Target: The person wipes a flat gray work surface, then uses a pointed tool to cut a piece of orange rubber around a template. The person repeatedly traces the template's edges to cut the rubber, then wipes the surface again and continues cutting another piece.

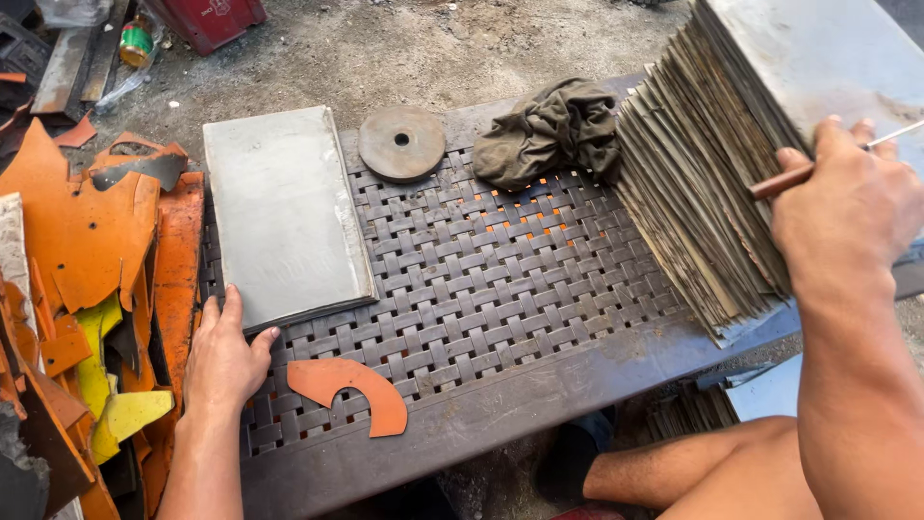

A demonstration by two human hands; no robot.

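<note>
At the tabletop's [539, 385] left edge, our left hand [223, 361] lies flat and open, touching the grey sheet stack [284, 212]. Our right hand [847, 217] grips a thin tool [799, 176] against the leaning sheets [703, 173] at the right end.

Matt grey sheets [285, 217], woven plastic table [481, 279]

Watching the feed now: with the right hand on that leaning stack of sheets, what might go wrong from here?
1. The stack of thin sheets leans and overhangs the woven table's edge; if the right hand shifts, sheets may slide off.
2. That hand also grips a thin tool, so its hold on the stack looks limited.
3. The left hand rests beside the grey sheet pile's edge, which may be sharp.
</note>
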